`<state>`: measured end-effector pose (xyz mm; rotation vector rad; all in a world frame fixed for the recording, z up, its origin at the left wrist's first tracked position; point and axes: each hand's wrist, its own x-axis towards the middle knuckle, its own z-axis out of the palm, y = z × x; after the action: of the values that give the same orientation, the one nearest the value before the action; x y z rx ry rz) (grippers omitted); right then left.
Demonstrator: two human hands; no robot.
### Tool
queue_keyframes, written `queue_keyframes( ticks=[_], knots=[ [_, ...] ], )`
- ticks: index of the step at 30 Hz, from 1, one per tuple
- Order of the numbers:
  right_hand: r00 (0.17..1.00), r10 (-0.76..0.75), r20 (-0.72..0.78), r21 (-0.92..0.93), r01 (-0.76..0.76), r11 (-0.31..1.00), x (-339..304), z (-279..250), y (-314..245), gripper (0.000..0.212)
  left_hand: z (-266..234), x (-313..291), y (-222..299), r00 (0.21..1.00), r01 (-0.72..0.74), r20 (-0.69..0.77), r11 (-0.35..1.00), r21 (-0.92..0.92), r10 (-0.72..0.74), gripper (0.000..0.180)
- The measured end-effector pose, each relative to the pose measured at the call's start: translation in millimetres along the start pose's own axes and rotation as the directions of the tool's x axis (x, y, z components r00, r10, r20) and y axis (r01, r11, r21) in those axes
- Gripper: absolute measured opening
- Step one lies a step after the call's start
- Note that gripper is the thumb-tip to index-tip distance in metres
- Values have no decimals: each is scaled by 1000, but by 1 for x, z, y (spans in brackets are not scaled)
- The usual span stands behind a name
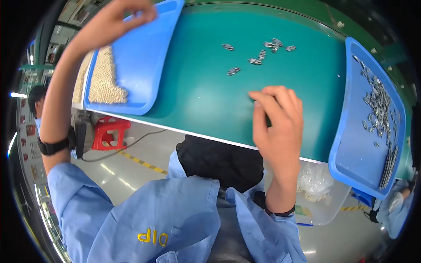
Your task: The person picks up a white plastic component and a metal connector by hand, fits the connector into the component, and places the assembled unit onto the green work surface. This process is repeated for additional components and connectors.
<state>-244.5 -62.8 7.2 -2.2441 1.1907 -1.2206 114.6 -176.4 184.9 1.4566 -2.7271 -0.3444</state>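
My left hand (pixel 125 17) is over the far part of the left blue tray (pixel 147 74), partly cut off by the upper edge. Its fingers are smeared by motion, so whether they hold anything cannot be made out. A heap of small beige pieces (pixel 105 79) lies in that tray's left part. My right hand (pixel 280 116) hovers above the green table mat (pixel 206 105), thumb and forefinger brought together. Anything between these fingertips is too small to name. Beyond it, several small shiny metal parts (pixel 255 61) lie scattered on the mat.
At the right stands another blue tray (pixel 351 149) with many small metal parts (pixel 379 103), some lined up in rows. Below the table edge are a clear plastic bin (pixel 326 208) holding a bag and a red stool (pixel 109 133). Other people sit at both sides.
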Motion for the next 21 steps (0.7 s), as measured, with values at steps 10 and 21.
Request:
queue_keyframes(
  ticks=[10, 21],
  knots=[
    [987, 157, -40, 242, -143, 960, -6, -1, -9, 10, 73, -158, 8, 939, 339, 32, 937, 87, -343, 16],
    [952, 294, -90, 415, -233, 879, -5, 4, -10, 7, 81, -154, -12, 921, 360, 89, 917, 173, -379, 16]
  ],
)
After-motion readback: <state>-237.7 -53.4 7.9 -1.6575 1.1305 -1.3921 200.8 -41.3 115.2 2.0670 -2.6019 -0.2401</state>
